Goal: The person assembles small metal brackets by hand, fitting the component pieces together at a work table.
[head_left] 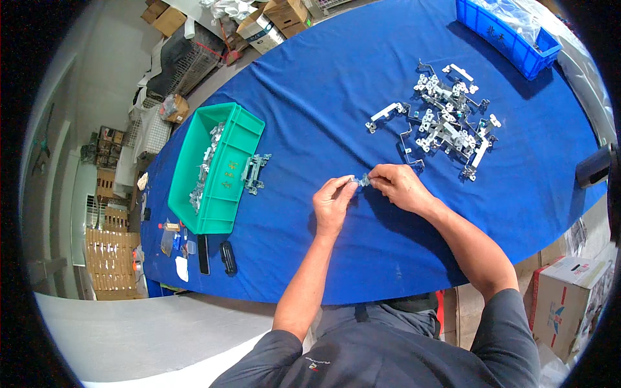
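Observation:
Between my two hands, above the blue cloth, is a small metal bracket [362,182], pale and shiny, mostly covered by my fingers. My left hand [334,200] pinches one end with thumb and fingers. At the other end my right hand [400,185] grips with fingertips curled over it. Up and to the right lies a loose pile of metal brackets [446,123] with white and dark parts and thin bent rods. To my left, a couple of similar brackets [255,173] lie beside the green bin [223,202], which holds more metal pieces [208,165].
A blue cloth [310,97] covers the table. A blue crate [508,42] with plastic wrapping stands far right, near a dark cylinder [594,169]. A phone [204,254] and a black object [228,257] lie below the green bin. A carton [563,304] sits off the table at right.

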